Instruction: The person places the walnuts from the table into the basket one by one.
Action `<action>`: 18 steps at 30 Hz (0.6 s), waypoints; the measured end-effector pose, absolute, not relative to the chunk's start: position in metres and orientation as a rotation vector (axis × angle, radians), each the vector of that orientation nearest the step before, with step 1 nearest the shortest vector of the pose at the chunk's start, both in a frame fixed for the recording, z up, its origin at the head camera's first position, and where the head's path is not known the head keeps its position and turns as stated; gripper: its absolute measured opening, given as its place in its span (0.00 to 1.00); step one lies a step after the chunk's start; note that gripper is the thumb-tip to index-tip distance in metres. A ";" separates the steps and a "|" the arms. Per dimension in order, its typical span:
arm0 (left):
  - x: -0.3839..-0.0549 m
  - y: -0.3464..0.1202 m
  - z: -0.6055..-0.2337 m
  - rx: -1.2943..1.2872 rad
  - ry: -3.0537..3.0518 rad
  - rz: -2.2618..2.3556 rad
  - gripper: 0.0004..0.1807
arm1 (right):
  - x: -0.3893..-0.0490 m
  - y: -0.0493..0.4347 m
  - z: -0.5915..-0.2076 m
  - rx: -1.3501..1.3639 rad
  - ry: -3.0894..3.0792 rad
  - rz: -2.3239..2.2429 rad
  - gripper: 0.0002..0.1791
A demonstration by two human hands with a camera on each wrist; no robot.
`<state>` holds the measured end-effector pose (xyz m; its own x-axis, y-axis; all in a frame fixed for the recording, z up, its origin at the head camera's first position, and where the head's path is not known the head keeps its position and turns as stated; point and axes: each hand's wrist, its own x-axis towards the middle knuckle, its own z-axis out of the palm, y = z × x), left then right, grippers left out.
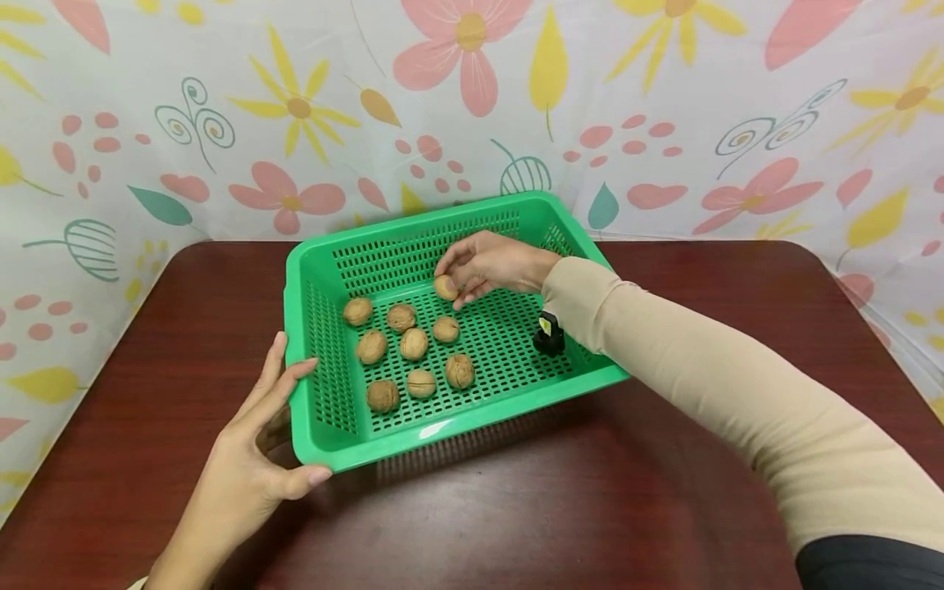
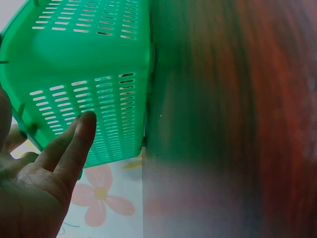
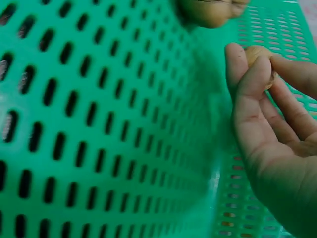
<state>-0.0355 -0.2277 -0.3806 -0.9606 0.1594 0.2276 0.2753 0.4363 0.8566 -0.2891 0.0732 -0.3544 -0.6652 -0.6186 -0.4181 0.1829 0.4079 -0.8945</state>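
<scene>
A green perforated plastic basket (image 1: 516,412) stands on the table, with several brown walnuts (image 1: 414,344) spread over the left half of its floor. My left hand (image 1: 243,459) holds the basket at its front left corner. The thumb lies at the front rim and the index fingertip reaches over the left rim. In the left wrist view, other fingers (image 2: 74,148) lie against the outer wall. Inside the basket, near the back wall, my right hand (image 1: 490,266) pinches a walnut (image 1: 446,288) between thumb and fingertips. The fingers partly hide that walnut (image 3: 258,52) in the right wrist view.
The dark red wooden table (image 1: 501,524) extends around the basket. Behind it hangs a white cloth (image 1: 649,90) printed with flowers. A small black device (image 1: 549,334) sits at my right wrist, and the right forearm crosses over the basket's right rim.
</scene>
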 end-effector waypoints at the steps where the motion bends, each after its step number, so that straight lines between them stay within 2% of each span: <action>1: -0.036 -0.228 -0.380 -0.392 -2.564 -1.564 0.61 | -0.289 0.073 -0.357 -0.371 1.900 -1.333 0.19; 18: -0.036 -0.227 -0.379 -0.402 -2.553 -1.584 0.61 | -0.283 0.066 -0.371 -0.383 1.872 -1.338 0.18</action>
<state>-0.0356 -0.2273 -0.3791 -0.9589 0.1649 0.2311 0.2803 0.4202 0.8630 -0.2834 0.0665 -0.3712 -0.6447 -0.6379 -0.4213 0.1924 0.3980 -0.8970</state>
